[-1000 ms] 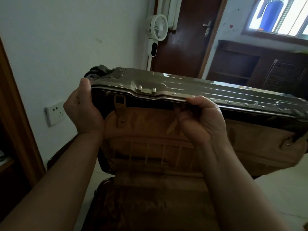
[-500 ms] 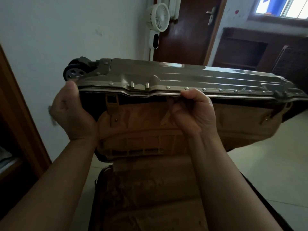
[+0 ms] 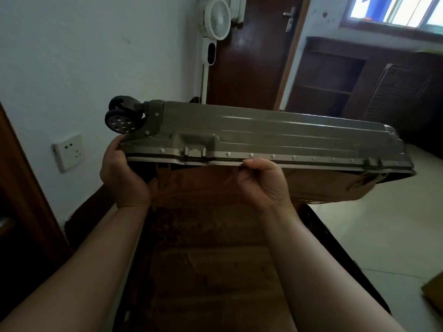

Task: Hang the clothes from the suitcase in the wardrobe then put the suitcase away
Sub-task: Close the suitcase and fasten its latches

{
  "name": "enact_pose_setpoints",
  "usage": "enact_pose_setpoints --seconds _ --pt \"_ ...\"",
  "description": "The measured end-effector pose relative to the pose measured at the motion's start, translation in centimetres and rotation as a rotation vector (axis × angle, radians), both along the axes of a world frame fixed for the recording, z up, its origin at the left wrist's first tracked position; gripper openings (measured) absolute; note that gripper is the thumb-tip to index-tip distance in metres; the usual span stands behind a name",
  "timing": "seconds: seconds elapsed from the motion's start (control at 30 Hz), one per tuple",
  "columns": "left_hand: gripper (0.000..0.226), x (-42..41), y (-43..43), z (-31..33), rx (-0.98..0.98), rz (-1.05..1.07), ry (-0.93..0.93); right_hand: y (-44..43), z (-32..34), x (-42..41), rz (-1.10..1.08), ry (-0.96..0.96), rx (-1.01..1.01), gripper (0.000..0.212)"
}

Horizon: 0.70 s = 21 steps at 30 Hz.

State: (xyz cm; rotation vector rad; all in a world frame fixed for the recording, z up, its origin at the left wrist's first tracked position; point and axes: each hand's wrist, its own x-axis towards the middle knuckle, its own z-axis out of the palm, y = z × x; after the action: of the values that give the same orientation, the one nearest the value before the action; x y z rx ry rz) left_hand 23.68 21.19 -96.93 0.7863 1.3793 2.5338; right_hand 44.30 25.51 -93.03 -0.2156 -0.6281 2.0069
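Suitcase (image 3: 275, 135) fills the middle of the frame in your head view: its grey lid half is raised and tilted, running from centre left to the right edge, while the lower half (image 3: 211, 271), lined in brown, lies open beneath it at bottom centre. Your left hand (image 3: 122, 178) grips the lid's corner at centre left, just below the black wheels (image 3: 121, 119). Your right hand (image 3: 261, 183) curls round the lid's metal rim near the frame's middle. A wall socket (image 3: 69, 152) sits at the left, and a white fan (image 3: 214, 19) stands at top centre beside a dark door (image 3: 251, 56).
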Motion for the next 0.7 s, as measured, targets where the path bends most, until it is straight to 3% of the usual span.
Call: enact_pose_setpoints --seconds 0.07,0.17,0.37,0.57,0.7 --pt "0.051 0.2 0.1 -0.5 -0.018 0.008 0.021 -0.2 -0.5 -0.2 -0.008 0.095 -0.059 0.077" --pt "0.052 0.4 -0.1 -1.1 -0.109 0.054 0.120 -0.8 -1.2 0.0 -0.040 0.037 -0.148 0.069" --pt "0.048 0.4 -1.0 -1.2 -0.289 0.043 0.264 -1.8 -1.5 0.8 -0.062 -0.480 -0.280 0.018" --pt "0.051 -0.4 -2.5 -2.4 -0.480 0.098 0.452 -2.7 -2.4 1.2 -0.038 -0.580 -0.392 0.018" --pt "0.060 0.0 -3.1 -3.3 -0.525 0.053 0.459 -2.9 -3.5 1.7 -0.006 -0.586 -0.416 0.018"
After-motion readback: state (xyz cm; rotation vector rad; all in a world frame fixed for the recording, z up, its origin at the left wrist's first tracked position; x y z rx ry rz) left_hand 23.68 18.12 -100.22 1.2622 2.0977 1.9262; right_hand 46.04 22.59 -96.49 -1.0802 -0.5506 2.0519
